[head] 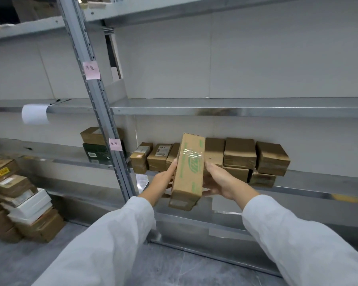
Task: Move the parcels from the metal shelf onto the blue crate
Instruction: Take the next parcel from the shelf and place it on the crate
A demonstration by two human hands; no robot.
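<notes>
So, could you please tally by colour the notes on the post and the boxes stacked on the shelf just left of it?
Pink notes: 2
Brown box: 1
Dark green box: 1
Total: 4

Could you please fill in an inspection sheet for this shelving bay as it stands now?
Surface: metal shelf, with parcels along its back.
Job's things: long parcel with green print, lifted off the shelf and held on end; row of brown parcels behind it, some of them stacked; blue crate not in view.
Clutter: pink notes on the upright; white paper hanging off a shelf edge; pile of boxes on the floor at left.
Grippers: left hand and right hand hold the long parcel by its two sides.
Cables: nothing seen.
Surroundings: white wall, grey floor.
</notes>
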